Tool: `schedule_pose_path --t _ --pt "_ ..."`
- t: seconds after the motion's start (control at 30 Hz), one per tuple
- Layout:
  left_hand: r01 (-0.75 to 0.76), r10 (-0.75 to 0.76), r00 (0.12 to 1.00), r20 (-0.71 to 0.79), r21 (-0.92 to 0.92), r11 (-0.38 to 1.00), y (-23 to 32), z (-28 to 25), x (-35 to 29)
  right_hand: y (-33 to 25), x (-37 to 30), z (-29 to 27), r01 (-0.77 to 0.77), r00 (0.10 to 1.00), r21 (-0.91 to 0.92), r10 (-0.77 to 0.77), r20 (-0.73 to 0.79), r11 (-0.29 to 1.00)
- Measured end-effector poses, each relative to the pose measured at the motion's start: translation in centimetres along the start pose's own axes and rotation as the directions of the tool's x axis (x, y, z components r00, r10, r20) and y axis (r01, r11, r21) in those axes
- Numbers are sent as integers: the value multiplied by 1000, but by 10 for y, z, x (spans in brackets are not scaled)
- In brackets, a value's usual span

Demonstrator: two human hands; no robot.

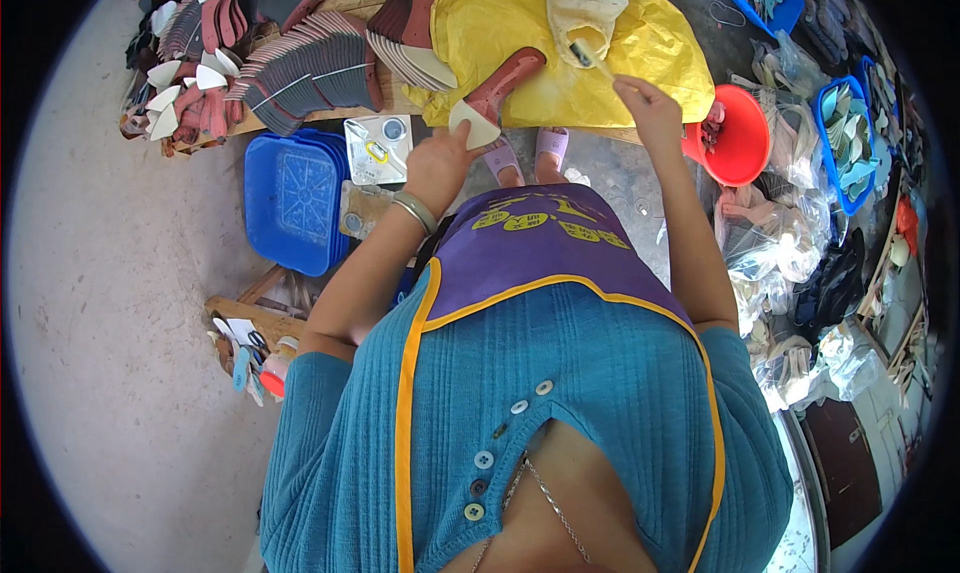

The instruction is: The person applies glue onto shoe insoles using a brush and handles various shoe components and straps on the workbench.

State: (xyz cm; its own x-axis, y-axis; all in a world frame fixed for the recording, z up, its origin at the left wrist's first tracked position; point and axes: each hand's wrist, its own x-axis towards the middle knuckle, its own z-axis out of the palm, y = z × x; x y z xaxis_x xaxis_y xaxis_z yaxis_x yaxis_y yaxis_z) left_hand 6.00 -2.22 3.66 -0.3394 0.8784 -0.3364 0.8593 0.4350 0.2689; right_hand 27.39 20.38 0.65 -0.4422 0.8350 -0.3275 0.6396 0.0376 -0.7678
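Note:
My left hand (438,165) grips a reddish-brown shoe insole (508,79) by its white end, fingers closed on it. The insole's narrow part points up and to the right over a yellow plastic sheet (650,48). Pinched in my right hand (650,108) is the pale handle of a small brush (602,65). The brush's dark head reaches into the opening of a cut whitish plastic jug (585,8), which rests on the sheet. How much liquid the jug holds I cannot make out.
Fanned stacks of insoles (310,68) cover the table's left part. Below stand blue stacked baskets (300,198) and a white box (378,145). To the right are a red bucket (740,138), a blue basket of pale green pieces (845,143) and clear plastic bags (775,243).

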Motion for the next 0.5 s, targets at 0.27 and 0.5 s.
schedule_pose_path --t 0.27,0.5 --pt "2 -31 999 -30 -688 726 4 -19 22 -7 57 3 157 984 -541 -176 17 826" --pt "383 -97 915 392 -918 -102 20 10 7 -8 51 8 226 968 -599 -243 54 768"
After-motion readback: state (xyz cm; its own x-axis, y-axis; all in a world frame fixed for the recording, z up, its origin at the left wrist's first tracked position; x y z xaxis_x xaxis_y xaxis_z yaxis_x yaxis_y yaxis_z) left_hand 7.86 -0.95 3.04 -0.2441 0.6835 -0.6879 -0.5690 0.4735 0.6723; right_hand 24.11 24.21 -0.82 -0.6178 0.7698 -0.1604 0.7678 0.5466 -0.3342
